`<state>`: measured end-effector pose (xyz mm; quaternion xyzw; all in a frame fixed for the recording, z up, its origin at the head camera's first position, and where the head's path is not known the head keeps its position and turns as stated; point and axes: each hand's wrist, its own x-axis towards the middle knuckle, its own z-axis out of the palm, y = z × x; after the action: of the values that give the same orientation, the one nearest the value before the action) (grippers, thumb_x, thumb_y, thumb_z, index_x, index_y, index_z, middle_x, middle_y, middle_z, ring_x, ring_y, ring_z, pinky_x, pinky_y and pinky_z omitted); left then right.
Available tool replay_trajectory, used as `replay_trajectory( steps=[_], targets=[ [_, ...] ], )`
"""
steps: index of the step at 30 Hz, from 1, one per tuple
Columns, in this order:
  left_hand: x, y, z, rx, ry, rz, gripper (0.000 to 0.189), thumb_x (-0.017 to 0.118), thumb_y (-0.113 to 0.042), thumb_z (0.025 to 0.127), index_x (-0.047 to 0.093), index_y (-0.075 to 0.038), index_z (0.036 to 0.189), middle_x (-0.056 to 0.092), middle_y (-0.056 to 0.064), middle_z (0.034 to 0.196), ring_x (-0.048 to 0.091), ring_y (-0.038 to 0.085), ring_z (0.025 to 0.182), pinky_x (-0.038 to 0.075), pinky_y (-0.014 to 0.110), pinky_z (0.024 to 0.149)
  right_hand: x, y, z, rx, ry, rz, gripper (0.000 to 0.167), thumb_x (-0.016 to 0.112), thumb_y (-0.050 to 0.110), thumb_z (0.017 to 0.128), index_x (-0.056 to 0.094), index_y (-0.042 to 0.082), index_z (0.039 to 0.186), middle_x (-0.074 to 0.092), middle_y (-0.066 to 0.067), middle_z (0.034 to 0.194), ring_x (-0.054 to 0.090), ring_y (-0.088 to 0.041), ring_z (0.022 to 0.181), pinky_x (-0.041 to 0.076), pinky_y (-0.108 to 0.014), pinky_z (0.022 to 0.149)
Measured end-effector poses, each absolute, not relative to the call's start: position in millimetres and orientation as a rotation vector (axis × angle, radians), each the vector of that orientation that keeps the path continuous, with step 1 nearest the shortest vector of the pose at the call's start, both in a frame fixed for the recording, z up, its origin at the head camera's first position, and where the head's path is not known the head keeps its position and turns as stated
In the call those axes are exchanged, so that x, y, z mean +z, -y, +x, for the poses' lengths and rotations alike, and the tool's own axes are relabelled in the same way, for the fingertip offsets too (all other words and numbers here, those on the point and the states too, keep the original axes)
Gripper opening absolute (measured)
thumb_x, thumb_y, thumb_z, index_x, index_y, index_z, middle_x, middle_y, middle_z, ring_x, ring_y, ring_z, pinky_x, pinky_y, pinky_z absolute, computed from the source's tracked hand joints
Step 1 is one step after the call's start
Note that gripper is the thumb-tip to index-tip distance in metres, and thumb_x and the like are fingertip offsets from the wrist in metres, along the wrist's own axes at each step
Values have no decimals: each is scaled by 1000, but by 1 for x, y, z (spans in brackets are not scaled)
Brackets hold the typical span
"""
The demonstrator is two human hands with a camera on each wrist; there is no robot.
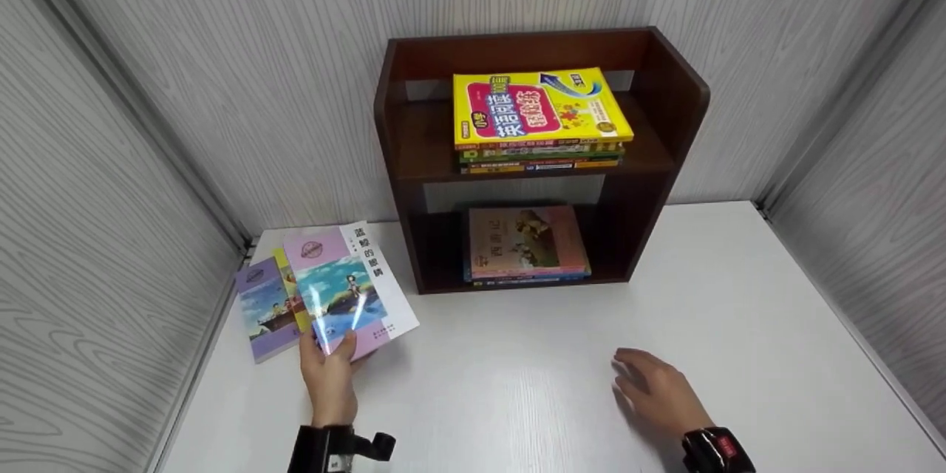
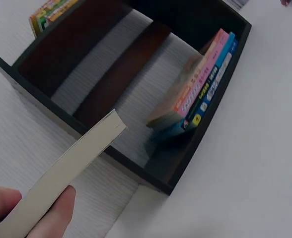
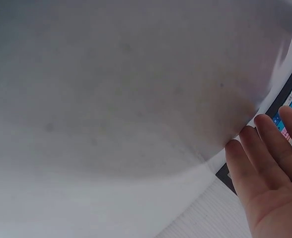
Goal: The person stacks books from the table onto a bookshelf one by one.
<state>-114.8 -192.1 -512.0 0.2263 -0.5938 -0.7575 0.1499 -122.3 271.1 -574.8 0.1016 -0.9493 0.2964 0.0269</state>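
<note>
My left hand [image 1: 330, 380] grips the lower edge of a paperback book [image 1: 347, 288] with a pink and white cover and a blue sea picture. In the left wrist view the thumb and fingers pinch the book [image 2: 69, 171], seen edge-on by its page block. Behind it, a purple-covered book [image 1: 267, 310] and a yellow book [image 1: 290, 284] lie on the table at the left. My right hand [image 1: 661, 392] is over the table at the right, holding nothing, fingers loosely bent. The right wrist view shows the same hand [image 3: 272, 173] with its fingers extended.
A dark brown two-tier bookshelf [image 1: 510, 176] stands at the back of the white table [image 1: 510, 369]. Its upper shelf carries a stack topped by a yellow book [image 1: 543, 107]; below lies a stack under a tan book [image 1: 525, 240]. Grained panels [image 1: 96, 185] enclose the table.
</note>
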Motion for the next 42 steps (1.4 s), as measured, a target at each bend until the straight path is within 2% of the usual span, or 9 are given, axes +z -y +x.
replay_trajectory(
  steps=[3,5,11,15,25,30,35,37,42],
  targets=[
    [-510,178,-101,-2223,1639,656,59,49,-1,107,24,-3,160,49,20,150,69,4,105,63,28,88,-573,-270,-123,928,2982,270,38,75,13,96,69,5,133,68,-16,140,61,-38,134,46,-57,115],
    [-510,169,-93,-2241,1622,676,58,49,-2,108,24,-2,160,50,19,149,69,4,105,63,30,88,-572,-269,-123,934,3008,244,40,74,15,97,68,5,135,67,-16,142,60,-39,136,45,-58,116],
    [-513,143,-75,-2270,1680,766,64,49,-5,109,18,-6,165,43,19,157,63,24,126,63,35,94,-570,-266,-120,1009,2993,251,41,72,17,99,66,5,138,66,-17,143,58,-39,138,44,-59,117],
    [-514,127,-67,-2286,1719,798,66,51,-6,109,17,-8,166,43,20,160,58,34,135,61,39,97,-565,-257,-115,1162,2957,229,42,72,17,100,64,6,141,65,-16,144,61,-39,134,49,-57,112],
    [-521,90,-58,-2345,1776,771,62,54,0,106,26,-6,162,52,23,152,66,29,122,62,41,94,-551,-201,-97,1633,2662,271,54,69,18,103,51,7,153,64,-13,147,66,-37,128,58,-49,103],
    [-524,74,-56,-2365,1827,726,60,56,-2,105,30,-4,159,55,23,148,68,28,117,63,41,90,-546,-171,-85,1868,2594,313,67,63,23,108,31,4,164,55,-22,154,66,-39,128,60,-37,99],
    [-529,58,-55,-2394,1853,611,60,59,-2,102,32,0,156,54,24,147,64,24,117,60,38,92,-541,-152,-79,2096,2537,323,71,53,23,112,16,-2,167,43,-35,158,64,-43,129,62,-41,95],
    [-531,52,-54,-2423,1855,550,60,60,-2,102,31,2,155,53,24,147,64,24,117,59,38,91,-540,-147,-79,2179,2518,295,72,51,26,113,13,-3,167,41,-37,158,65,-41,127,62,-45,95],
    [-534,38,-51,-2512,1879,494,62,62,-7,102,29,0,155,52,23,149,64,22,115,61,39,88,-541,-138,-76,2307,2446,178,74,53,29,112,16,-6,166,42,-37,156,69,-27,113,63,-38,90]
  ],
)
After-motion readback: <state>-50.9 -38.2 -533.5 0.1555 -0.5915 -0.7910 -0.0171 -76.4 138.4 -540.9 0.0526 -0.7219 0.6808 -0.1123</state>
